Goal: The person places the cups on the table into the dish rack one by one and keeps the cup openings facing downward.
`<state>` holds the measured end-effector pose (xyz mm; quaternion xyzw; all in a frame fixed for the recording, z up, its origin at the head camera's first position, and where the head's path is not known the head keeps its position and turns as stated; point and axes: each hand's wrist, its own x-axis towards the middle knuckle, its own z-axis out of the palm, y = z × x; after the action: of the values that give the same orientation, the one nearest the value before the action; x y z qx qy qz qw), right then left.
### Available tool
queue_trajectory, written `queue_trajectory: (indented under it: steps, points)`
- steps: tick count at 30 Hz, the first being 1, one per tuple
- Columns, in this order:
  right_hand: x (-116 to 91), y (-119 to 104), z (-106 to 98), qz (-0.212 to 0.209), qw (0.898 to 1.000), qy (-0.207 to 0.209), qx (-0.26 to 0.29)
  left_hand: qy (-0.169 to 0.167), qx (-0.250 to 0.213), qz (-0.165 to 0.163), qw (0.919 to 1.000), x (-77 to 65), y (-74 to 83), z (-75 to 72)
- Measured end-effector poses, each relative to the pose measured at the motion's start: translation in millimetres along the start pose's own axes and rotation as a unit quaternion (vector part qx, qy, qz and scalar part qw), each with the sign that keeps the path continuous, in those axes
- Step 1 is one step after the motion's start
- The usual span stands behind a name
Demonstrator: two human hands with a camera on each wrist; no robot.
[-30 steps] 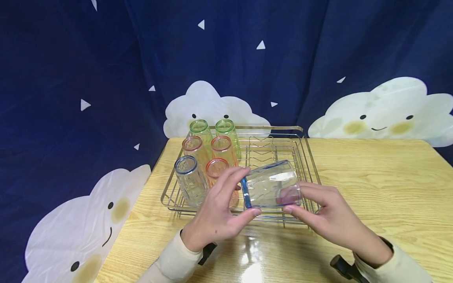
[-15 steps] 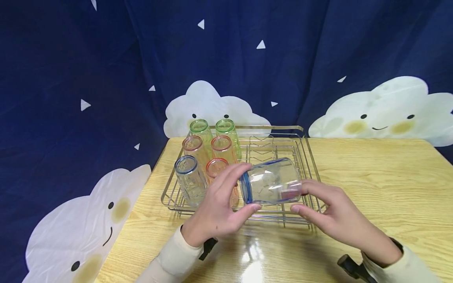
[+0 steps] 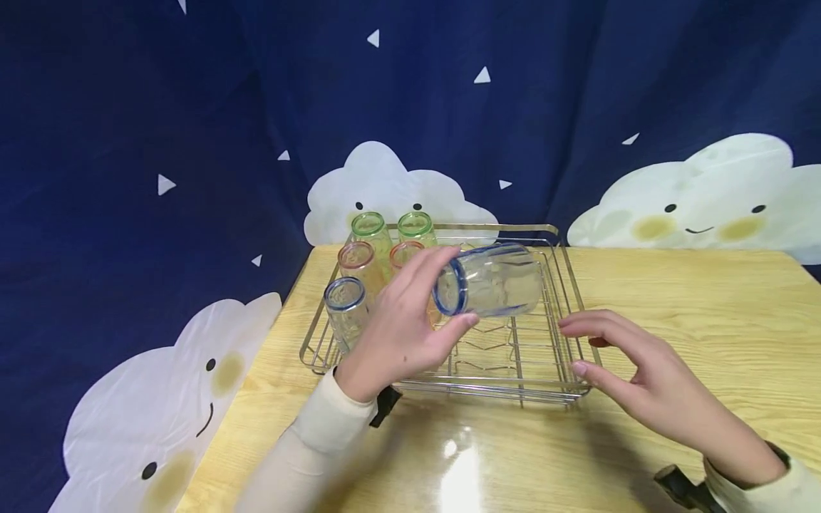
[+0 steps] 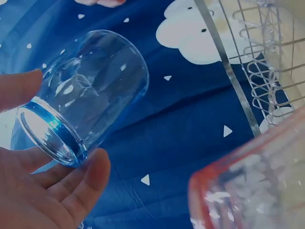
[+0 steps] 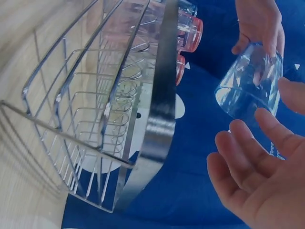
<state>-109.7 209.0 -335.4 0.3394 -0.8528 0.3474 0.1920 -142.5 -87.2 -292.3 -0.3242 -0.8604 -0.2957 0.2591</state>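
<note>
My left hand (image 3: 404, 328) grips a clear drinking glass (image 3: 500, 281) round its thick blue base, thumb on the near side and fingers on the far side. The glass lies on its side in the air over the wire rack (image 3: 487, 381), its mouth to the right. Apart from the glass, to its right, my right hand (image 3: 641, 377) has relaxed fingers and holds nothing. In the left wrist view the glass (image 4: 95, 86) shows its blue base between thumb and fingers. The right wrist view shows the glass (image 5: 250, 81) beyond my right fingertips (image 5: 224, 140).
Upside-down glasses stand in the rack's left part: a blue-based one (image 3: 346, 306), reddish ones (image 3: 359, 263) and green ones (image 3: 370, 231). Another reddish glass is mostly hidden behind my left hand. The rack stands on a wooden table (image 3: 693, 299) before a dark blue curtain (image 3: 410, 85).
My right hand has let go of the glass's mouth end and drawn away to the right. My left hand has carried the glass up and farther over the rack.
</note>
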Motion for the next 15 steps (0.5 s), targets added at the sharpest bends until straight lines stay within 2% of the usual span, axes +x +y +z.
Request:
queue_trajectory:
  steps: [4,8,12,15]
  points:
    - [-4.0,3.6,-3.2,0.011,1.000,-0.004,-0.007,-0.022,0.014,0.012,0.9996,23.3,2.5,0.3]
    - [-7.0,5.6,-4.3,0.020,1.000,-0.007,-0.014,-0.032,0.037,0.021,0.9986,40.2,2.7,0.8]
    - [-9.1,8.9,-4.7,0.013,1.000,-0.003,-0.005,-0.056,0.062,0.008,0.9965,54.4,2.1,2.9]
    - [-9.6,11.9,-5.2,0.003,1.000,0.000,0.008,-0.088,0.067,-0.022,0.9936,65.6,0.9,6.9]
